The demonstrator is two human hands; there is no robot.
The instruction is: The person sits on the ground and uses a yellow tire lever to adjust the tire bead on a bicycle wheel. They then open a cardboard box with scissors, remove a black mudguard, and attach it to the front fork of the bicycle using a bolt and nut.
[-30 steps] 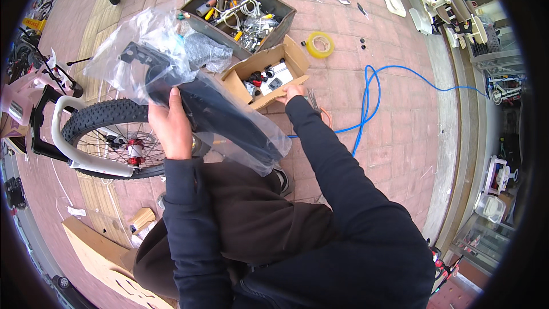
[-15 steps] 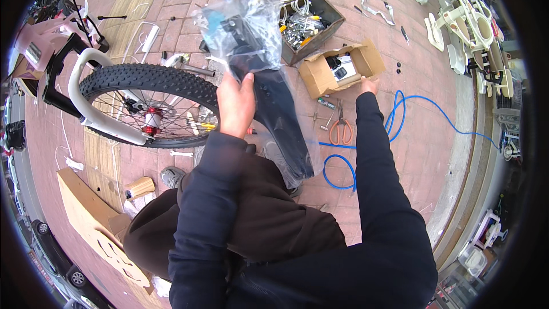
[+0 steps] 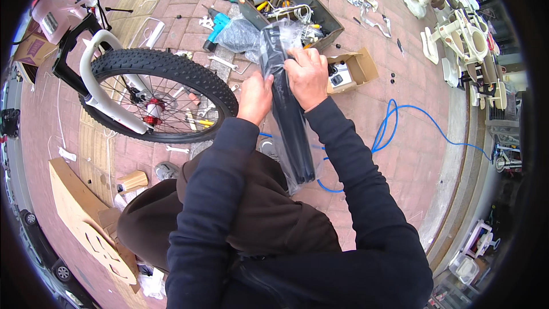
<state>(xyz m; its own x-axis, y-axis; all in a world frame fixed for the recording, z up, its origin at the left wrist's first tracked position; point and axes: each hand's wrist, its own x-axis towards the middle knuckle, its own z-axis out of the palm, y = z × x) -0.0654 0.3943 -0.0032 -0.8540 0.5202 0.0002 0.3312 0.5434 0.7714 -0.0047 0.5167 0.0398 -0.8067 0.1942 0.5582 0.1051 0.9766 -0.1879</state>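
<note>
A long clear plastic bag (image 3: 290, 131) with slim black parts in it, perhaps mudguards, slants in front of my knees. My left hand (image 3: 256, 98) pinches its left edge partway up. On the other side my right hand (image 3: 307, 77) grips the upper part, fingers curled over the plastic. Just behind the right hand is a small open cardboard box (image 3: 363, 70) with black and white parts inside, partly covered by that hand. To the left stands a bicycle wheel with a knobbly black tyre (image 3: 143, 60), held in a white fork (image 3: 106, 94).
An open metal toolbox (image 3: 251, 8) full of tools lies beyond the bag. Beside it are a teal power tool (image 3: 216, 30), bubble wrap (image 3: 243, 39) and a wrench (image 3: 224, 63). A blue hose (image 3: 443, 129) curls at right. Cut cardboard (image 3: 80, 209) leans at lower left.
My right hand has left the small cardboard box and taken hold of the bag. The bag has turned narrower to view and shifted right at its top, uncovering the teal power tool.
</note>
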